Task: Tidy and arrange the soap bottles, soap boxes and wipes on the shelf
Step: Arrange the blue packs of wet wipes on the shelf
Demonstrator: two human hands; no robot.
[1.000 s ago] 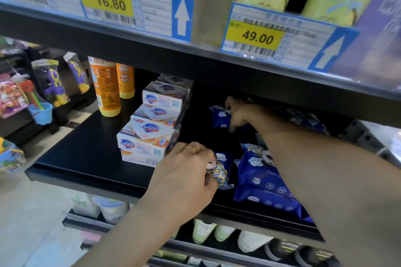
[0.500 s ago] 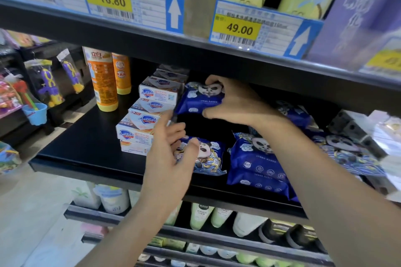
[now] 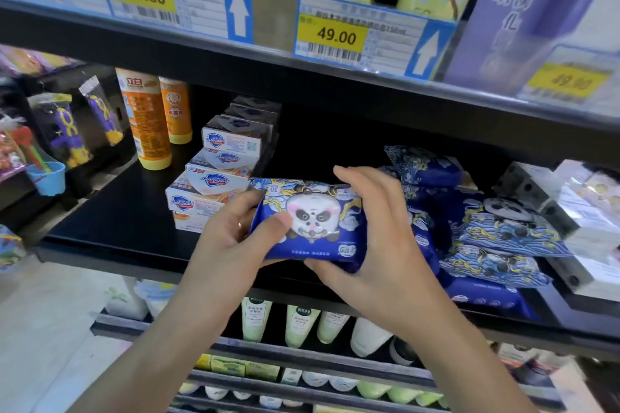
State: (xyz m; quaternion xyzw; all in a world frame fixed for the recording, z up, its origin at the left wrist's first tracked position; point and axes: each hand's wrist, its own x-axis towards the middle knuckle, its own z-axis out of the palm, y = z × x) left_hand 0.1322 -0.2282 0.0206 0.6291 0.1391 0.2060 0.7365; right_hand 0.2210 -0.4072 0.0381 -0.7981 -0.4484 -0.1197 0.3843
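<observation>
Head view, black shelf (image 3: 110,228), shop aisle

Soap bottles (image 3: 147,121) left of stacked soap boxes (image 3: 214,178), wipes packs (image 3: 496,231) right, all on the shelf (image 3: 110,231).

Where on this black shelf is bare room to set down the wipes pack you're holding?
Bare shelf lies left of the soap boxes, in front of the orange bottles. A dark gap sits behind the held wipes pack, right of the boxes. The right side is crowded with piled wipes.
</observation>
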